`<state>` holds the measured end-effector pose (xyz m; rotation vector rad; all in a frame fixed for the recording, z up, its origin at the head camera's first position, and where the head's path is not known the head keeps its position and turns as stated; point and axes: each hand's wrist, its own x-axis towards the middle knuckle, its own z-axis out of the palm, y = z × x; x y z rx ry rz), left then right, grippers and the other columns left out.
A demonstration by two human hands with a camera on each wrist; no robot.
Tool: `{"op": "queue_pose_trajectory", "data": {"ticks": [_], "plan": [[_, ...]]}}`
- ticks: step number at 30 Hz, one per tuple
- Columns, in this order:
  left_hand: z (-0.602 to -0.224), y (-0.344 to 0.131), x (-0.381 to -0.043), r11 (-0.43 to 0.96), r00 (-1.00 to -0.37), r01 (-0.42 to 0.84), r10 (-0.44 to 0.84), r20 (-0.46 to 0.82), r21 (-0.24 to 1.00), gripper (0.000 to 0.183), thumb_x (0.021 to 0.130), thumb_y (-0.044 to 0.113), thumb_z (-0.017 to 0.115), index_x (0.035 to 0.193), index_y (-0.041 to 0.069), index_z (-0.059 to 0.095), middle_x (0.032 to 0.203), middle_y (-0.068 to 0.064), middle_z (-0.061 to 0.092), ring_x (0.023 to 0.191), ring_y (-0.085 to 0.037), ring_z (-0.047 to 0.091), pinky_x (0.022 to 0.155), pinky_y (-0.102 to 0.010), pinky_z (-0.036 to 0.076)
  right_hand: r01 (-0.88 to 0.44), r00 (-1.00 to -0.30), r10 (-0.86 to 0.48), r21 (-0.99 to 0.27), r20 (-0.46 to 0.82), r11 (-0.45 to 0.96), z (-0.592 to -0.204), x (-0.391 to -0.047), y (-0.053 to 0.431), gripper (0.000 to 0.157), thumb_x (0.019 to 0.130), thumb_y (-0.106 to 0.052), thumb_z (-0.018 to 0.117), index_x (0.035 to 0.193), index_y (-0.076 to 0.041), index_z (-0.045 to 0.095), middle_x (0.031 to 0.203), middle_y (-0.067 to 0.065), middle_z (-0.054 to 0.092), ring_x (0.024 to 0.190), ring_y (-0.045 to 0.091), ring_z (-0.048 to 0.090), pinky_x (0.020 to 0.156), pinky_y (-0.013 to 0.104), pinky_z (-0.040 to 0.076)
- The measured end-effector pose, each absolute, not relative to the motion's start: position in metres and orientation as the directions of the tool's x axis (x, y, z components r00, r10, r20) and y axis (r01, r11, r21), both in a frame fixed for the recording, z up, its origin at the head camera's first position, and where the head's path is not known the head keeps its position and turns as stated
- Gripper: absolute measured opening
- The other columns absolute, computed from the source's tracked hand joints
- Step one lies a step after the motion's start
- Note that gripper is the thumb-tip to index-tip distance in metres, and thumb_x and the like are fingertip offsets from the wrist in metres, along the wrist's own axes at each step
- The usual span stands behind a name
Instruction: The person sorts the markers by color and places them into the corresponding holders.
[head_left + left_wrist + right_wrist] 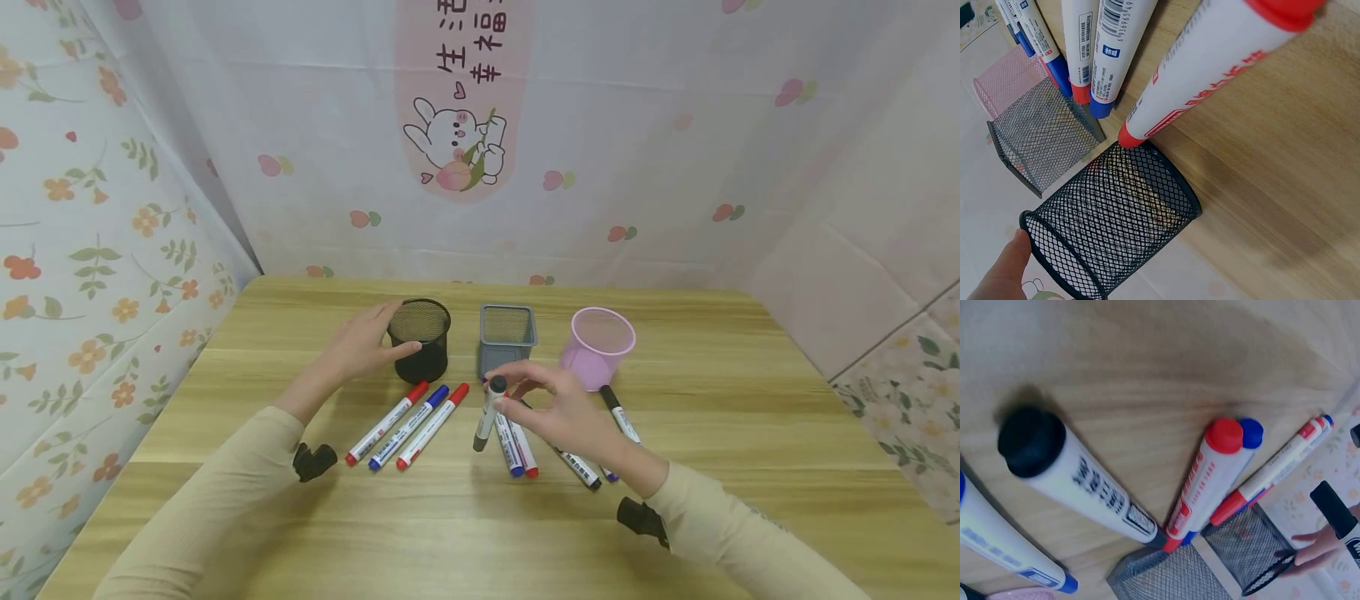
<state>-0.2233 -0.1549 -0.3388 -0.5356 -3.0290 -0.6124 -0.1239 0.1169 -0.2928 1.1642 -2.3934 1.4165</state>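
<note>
My left hand (358,346) holds the round black mesh pen holder (422,358) by its rim, thumb in front and fingers at the left side. The thumb against that rim also shows in the left wrist view. Pinched between the thumb and fingers of my right hand (555,408) is a black-capped whiteboard marker (487,421), tilted above the table in front of the grey square mesh pen holder (508,340). Only one end of this marker (1335,511) enters the right wrist view. Below the right hand lie a blue marker (509,448) and a red marker (523,452), partly covered by it.
Three markers, red (384,427), blue (407,432) and red (432,429), lie before the black holder. A pink mesh pen holder (592,364) stands at the right, with a black marker (621,417) beside it and another black marker (581,472) nearer. A printed curtain (637,150) hangs behind the table.
</note>
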Motion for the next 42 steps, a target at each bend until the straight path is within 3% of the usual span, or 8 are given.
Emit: {"op": "queue_pose_trajectory", "data": {"ticks": [4,13,22,42], "plan": [[-0.34,-0.154,-0.224,0.867,-0.942,0.33,0.327,0.074,0.374,0.081,0.081,0.052,0.052,0.138,0.002,0.023,0.136,-0.019,0.03,0.122,-0.037,0.028,0.093,-0.058,0.021,-0.669,-0.703,-0.524,-0.697,0.481,0.257,-0.302,-0.136,0.119,0.026,0.077,0.003,0.064,0.103,0.001,0.06,0.091,0.004,0.062,0.075,0.014,0.057,0.07,0.035,0.047],[-0.341,-0.155,-0.225,0.861,-0.942,0.33,0.325,0.079,0.386,0.081,0.081,0.051,0.053,0.138,0.002,0.023,0.136,-0.019,0.031,0.122,-0.037,0.028,0.093,-0.058,0.021,-0.698,-0.675,-0.505,-0.688,0.538,0.201,-0.305,-0.157,0.119,0.028,0.078,0.001,0.063,0.106,0.0,0.058,0.088,0.003,0.063,0.072,0.015,0.057,0.07,0.03,0.047],[-0.339,-0.153,-0.223,0.858,-0.944,0.326,0.321,0.082,0.397,0.079,0.082,0.05,0.054,0.137,0.0,0.025,0.135,-0.02,0.031,0.123,-0.037,0.027,0.092,-0.06,0.019,-0.701,-0.687,-0.458,-0.68,0.564,0.216,-0.275,-0.148,0.107,0.027,0.074,0.011,0.062,0.101,0.009,0.058,0.081,0.011,0.061,0.07,0.02,0.057,0.066,0.032,0.048],[-0.339,-0.154,-0.224,0.869,-0.948,0.312,0.314,0.06,0.384,0.08,0.081,0.051,0.053,0.137,0.002,0.025,0.135,-0.019,0.032,0.122,-0.037,0.027,0.092,-0.061,0.017,-0.653,-0.75,-0.383,-0.694,0.539,0.303,-0.25,-0.155,0.087,0.027,0.077,0.002,0.064,0.103,0.008,0.059,0.083,0.013,0.061,0.077,0.02,0.057,0.07,0.034,0.048]]}}
